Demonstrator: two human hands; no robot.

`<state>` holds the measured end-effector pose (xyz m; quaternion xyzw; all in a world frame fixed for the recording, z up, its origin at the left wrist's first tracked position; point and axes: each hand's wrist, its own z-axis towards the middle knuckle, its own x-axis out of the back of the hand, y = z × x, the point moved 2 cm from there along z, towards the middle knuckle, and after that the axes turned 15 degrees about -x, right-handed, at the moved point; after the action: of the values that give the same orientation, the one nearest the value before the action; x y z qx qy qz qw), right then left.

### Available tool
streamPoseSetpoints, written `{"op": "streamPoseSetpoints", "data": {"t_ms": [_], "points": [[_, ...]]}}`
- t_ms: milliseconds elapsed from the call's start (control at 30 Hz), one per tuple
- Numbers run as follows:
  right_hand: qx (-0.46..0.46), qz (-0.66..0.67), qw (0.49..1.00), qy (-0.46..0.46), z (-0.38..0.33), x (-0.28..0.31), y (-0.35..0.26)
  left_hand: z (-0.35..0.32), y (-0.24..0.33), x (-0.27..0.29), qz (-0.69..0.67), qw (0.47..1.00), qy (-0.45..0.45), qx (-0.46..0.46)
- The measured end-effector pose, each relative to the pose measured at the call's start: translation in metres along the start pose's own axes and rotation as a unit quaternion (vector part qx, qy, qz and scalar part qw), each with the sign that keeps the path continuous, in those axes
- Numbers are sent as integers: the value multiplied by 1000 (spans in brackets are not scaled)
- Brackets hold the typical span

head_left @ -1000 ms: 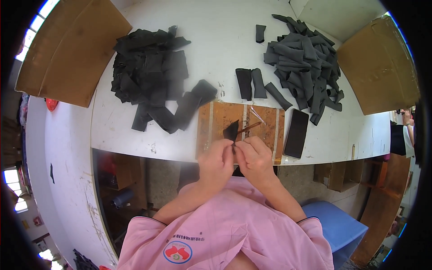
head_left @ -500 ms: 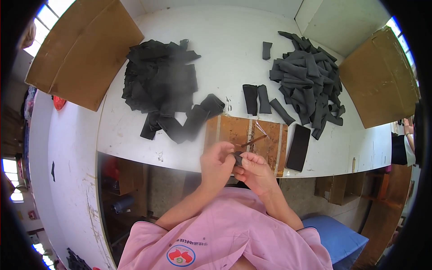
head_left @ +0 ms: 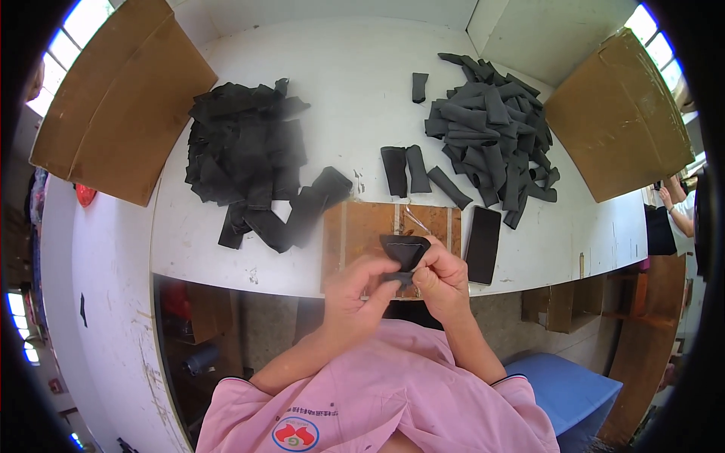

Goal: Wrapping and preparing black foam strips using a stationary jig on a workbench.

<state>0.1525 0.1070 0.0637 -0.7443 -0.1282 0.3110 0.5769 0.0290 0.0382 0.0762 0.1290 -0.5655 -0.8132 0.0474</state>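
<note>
The small dark piece of folded black cloth [head_left: 406, 254] was held in front of the person's chest, above the near edge of the white tabletop [head_left: 362, 113], its wider end turned away from the body and a pale line running across it. The left hand [head_left: 358, 291] had its grip clamped on the lower left part of the cloth, between thumb and fingers. The right hand [head_left: 444, 281] had its grip pinched on the right side of the same piece.

Beyond the hands lay a brown rectangular board with pale lengthwise stripes [head_left: 353, 238], bearing a slim, shiny light-coloured object [head_left: 415, 220]. A flat black phone-like slab [head_left: 483, 245] lay just right of the board.

On the left was a heap of flat black cloth pieces [head_left: 245, 143], trailing toward the board; on the right, a heap of dark grey cloth tubes [head_left: 495, 124]. Between the heaps, a black cloth tube [head_left: 393, 172] lay beside a dark grey tube [head_left: 418, 170], with a slanting grey tube [head_left: 449, 189] near them. A brown cardboard box [head_left: 113, 98] stood left of the heaps and another cardboard box [head_left: 619, 117] right.
</note>
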Motion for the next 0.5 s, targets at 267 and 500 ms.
{"op": "streamPoseSetpoints", "data": {"t_ms": [267, 500], "points": [[25, -227, 968, 102, -8, -11, -15, -2, -10, -12, 54, 988, 124, -69], [-20, -131, 990, 44, -10, -18, -46, 26, 15, 5, -422, 900, -41, 97]]}}
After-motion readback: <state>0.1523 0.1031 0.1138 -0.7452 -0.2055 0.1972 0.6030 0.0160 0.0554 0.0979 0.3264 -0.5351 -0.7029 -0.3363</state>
